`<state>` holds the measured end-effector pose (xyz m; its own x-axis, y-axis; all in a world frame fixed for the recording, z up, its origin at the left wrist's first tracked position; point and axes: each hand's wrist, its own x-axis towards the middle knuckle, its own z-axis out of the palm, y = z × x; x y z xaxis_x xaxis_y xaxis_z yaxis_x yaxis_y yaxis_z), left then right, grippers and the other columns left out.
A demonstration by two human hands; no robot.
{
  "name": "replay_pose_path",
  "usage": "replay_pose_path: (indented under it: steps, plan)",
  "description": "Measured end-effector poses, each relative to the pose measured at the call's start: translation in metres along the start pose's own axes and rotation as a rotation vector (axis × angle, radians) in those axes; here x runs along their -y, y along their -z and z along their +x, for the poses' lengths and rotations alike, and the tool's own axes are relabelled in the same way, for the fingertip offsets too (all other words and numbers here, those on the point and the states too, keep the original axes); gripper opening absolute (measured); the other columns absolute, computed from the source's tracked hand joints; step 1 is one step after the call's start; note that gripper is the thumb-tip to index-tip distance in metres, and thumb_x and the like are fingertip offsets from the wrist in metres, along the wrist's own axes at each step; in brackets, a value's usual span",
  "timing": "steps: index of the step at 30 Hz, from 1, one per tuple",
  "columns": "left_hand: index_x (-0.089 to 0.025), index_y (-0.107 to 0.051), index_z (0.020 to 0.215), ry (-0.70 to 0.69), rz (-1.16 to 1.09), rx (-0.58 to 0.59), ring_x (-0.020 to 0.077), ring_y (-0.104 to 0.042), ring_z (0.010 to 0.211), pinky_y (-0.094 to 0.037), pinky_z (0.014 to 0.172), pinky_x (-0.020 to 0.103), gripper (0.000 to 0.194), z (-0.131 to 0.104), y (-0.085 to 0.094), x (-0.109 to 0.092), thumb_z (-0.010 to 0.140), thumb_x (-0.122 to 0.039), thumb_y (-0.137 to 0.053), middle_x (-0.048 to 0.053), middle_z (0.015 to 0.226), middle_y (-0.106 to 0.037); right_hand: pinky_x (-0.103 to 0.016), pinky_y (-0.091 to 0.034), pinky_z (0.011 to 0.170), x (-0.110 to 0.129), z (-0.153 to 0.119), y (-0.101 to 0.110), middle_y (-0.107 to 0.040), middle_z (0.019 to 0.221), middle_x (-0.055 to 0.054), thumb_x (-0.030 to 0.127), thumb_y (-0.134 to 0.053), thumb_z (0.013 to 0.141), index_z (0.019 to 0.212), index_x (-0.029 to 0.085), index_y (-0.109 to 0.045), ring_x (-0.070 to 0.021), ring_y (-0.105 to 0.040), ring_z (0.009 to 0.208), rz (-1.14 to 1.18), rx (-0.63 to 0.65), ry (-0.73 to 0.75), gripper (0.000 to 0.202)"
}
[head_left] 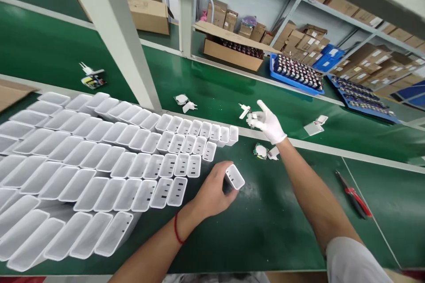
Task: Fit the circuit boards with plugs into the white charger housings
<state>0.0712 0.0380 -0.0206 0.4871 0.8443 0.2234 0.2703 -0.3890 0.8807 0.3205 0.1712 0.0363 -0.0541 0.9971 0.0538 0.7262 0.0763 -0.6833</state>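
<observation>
My bare left hand [214,192], with a red string on its wrist, is wrapped round one white plastic case [235,176] whose open end faces up. Over the far edge of the near table, my white-gloved right hand [267,122] has its fingers at a small white plug assembly [245,110]; its thumb is raised. Just below the glove lies a green circuit board with a white round part [261,151]. Rows of upright, open white cases [109,192] cover the left of the table.
Red-handled pliers [357,199] lie at the right. More plug assemblies [185,102] rest on the green conveyor [212,81]. Behind it are a cardboard box [232,55] and blue trays [295,75] of parts. A grey post [116,30] rises at the left.
</observation>
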Motion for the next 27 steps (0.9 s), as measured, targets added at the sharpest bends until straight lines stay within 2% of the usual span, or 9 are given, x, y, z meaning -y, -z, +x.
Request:
replay_pose_path:
  steps: [2,4,7,9,12,15,20,24,27]
  plan:
    - [-0.023,-0.04,0.129,0.015,-0.063,-0.025,0.028,-0.057,0.121,-0.048,0.103,0.046,0.058,0.0,-0.001,-0.002,0.078,-0.019,-0.067,0.013,0.129,-0.056,-0.042,-0.054,0.081,0.011,-0.044,-0.004,-0.067,0.098,-0.007,0.058,-0.066,0.077,0.152,0.021,-0.018,-0.0241,-0.066,0.088,0.437,-0.067,0.048,0.096]
    - [-0.023,-0.043,0.123,0.049,-0.122,-0.056,0.0254,-0.061,0.113,-0.051,0.098,0.042,0.054,0.0,-0.002,-0.003,0.076,-0.021,-0.07,0.01,0.123,-0.058,-0.046,-0.054,0.083,0.023,-0.089,-0.013,-0.066,0.106,-0.008,0.064,-0.072,0.07,0.145,0.028,-0.032,-0.0267,-0.066,0.094,0.707,-0.062,0.049,0.091]
    - [-0.022,-0.049,0.111,0.091,-0.132,-0.087,0.0208,-0.065,0.095,-0.056,0.082,0.035,0.05,0.001,-0.004,-0.004,0.071,-0.025,-0.078,0.006,0.109,-0.06,-0.049,-0.055,0.083,0.038,-0.141,-0.03,-0.064,0.111,-0.008,0.066,-0.071,0.07,0.141,0.034,-0.034,-0.0292,-0.066,0.1,0.833,-0.081,0.022,0.086]
    - [-0.021,-0.053,0.1,0.069,-0.093,-0.095,0.0179,-0.065,0.084,-0.055,0.072,0.031,0.041,0.003,-0.004,-0.004,0.069,-0.028,-0.08,0.003,0.097,-0.059,-0.048,-0.055,0.087,0.044,-0.162,-0.04,-0.064,0.113,-0.007,0.057,-0.076,0.071,0.139,0.036,-0.034,-0.0293,-0.065,0.108,0.867,-0.106,0.029,0.082]
    - [-0.02,-0.057,0.089,-0.036,-0.072,-0.092,0.0164,-0.064,0.078,-0.054,0.067,0.028,0.028,0.005,-0.003,-0.003,0.072,-0.028,-0.078,0.002,0.088,-0.061,-0.046,-0.053,0.095,0.048,-0.177,-0.047,-0.064,0.117,-0.006,0.039,-0.081,0.073,0.13,0.036,-0.042,-0.027,-0.062,0.115,0.928,-0.119,0.077,0.069]
    - [-0.02,-0.059,0.089,-0.108,-0.1,-0.081,0.0174,-0.068,0.079,-0.055,0.068,0.028,0.024,0.004,-0.003,-0.003,0.074,-0.027,-0.076,0.005,0.09,-0.068,-0.046,-0.053,0.094,0.047,-0.183,-0.049,-0.065,0.116,-0.007,0.034,-0.081,0.073,0.127,0.034,-0.045,-0.0269,-0.063,0.113,0.972,-0.093,0.091,0.065]
    - [-0.023,-0.05,0.085,-0.023,-0.159,-0.098,0.0249,-0.073,0.093,-0.059,0.073,0.033,0.029,-0.004,-0.01,-0.008,0.072,-0.03,-0.075,0.005,0.09,-0.075,-0.048,-0.056,0.086,0.044,-0.19,-0.052,-0.065,0.116,-0.009,0.037,-0.082,0.07,0.127,0.031,-0.043,-0.0292,-0.066,0.104,0.978,-0.147,0.008,0.069]
    - [-0.023,-0.051,0.112,0.1,-0.215,0.003,0.0188,-0.072,0.081,-0.058,0.065,0.028,0.041,-0.008,-0.01,-0.011,0.076,-0.028,-0.07,0.005,0.098,-0.072,-0.05,-0.055,0.089,0.05,-0.192,-0.052,-0.065,0.115,-0.009,0.038,-0.083,0.07,0.112,0.029,-0.052,-0.0306,-0.067,0.106,0.984,-0.135,0.022,0.053]
    - [-0.024,-0.038,0.141,0.105,-0.32,0.121,0.0208,-0.067,0.102,-0.058,0.083,0.033,0.062,-0.008,-0.005,-0.012,0.084,-0.027,-0.062,0.011,0.121,-0.062,-0.054,-0.052,0.095,0.054,-0.193,-0.049,-0.066,0.115,-0.01,0.041,-0.083,0.069,0.114,0.029,-0.051,-0.0317,-0.064,0.11,0.909,-0.165,0.027,0.057]
